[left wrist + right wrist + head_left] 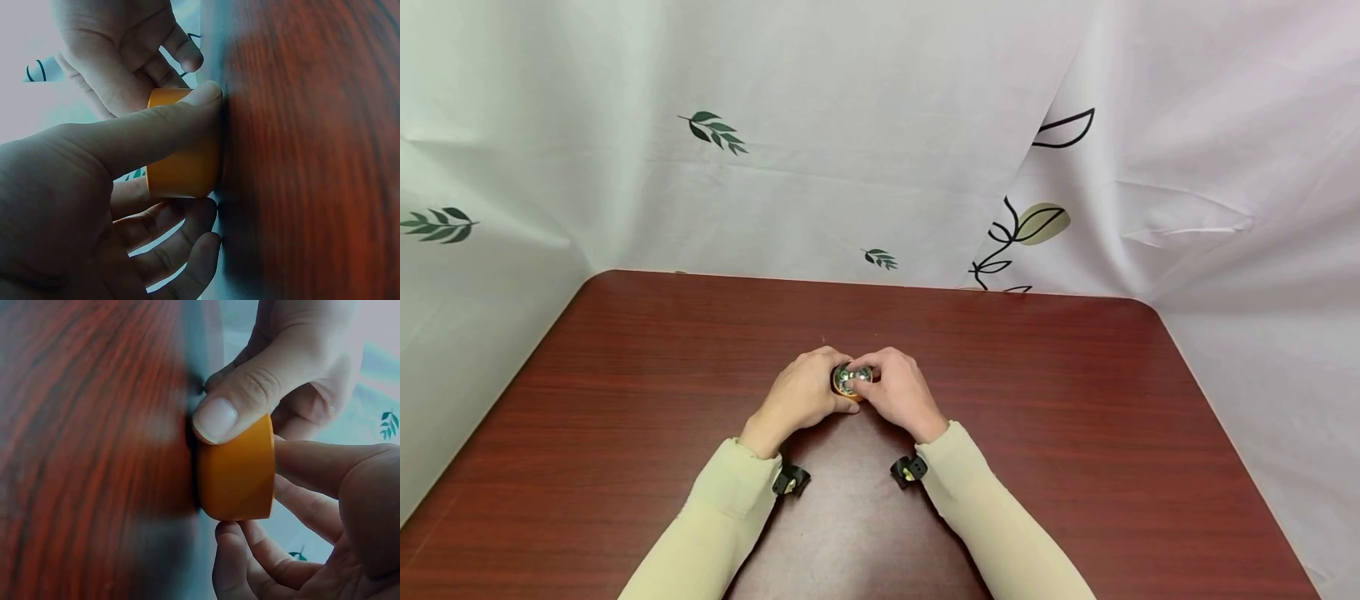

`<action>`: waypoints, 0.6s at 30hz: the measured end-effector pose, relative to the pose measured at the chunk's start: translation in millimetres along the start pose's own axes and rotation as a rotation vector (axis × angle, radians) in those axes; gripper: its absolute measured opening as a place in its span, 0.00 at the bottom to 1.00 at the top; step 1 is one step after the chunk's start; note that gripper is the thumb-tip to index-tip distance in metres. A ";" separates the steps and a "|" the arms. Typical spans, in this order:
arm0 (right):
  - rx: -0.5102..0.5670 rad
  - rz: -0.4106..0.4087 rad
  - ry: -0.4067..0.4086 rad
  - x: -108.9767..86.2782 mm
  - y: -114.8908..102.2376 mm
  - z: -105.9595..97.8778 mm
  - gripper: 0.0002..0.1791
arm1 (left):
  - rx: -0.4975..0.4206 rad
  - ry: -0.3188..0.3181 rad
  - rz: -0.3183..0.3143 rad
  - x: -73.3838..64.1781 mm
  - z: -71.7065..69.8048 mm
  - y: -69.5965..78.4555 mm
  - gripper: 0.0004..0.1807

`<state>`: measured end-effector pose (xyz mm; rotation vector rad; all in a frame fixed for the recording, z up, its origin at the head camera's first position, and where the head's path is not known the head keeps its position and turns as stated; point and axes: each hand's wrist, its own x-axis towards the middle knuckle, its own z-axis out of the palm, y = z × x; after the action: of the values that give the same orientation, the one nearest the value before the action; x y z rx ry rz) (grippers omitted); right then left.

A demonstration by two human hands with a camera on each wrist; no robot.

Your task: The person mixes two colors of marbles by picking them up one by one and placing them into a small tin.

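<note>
A small round orange case (847, 398), with a silver and green shiny face (844, 385) on top, stands on the table between both hands. My left hand (805, 390) grips its side, the thumb (169, 128) lying along the near wall and the fingers around the far side. From the right, my right hand (895, 387) reaches over the face, its thumb on top and its curled fingers (231, 556) at the far wall and rim. In the left wrist view the orange wall (181, 169) shows smooth; the fingers partly hide the face.
The dark red wooden table (1060, 400) has rounded far corners. White cloth (850, 125) printed with leaves hangs behind it and along both sides. Black wrist cameras (910, 471) sit at both sleeve cuffs, close above the tabletop.
</note>
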<state>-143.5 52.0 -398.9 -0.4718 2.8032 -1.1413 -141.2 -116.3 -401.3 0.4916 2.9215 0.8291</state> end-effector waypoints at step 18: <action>-0.013 0.030 0.161 -19.5 20.1 -51.5 0.22 | -0.079 -0.002 -0.037 -6.9 -13.5 -1.7 0.58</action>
<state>-139.7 106.1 -376.6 -0.3525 2.9441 -1.2078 -137.1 -126.6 -390.8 0.4312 2.8736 0.9343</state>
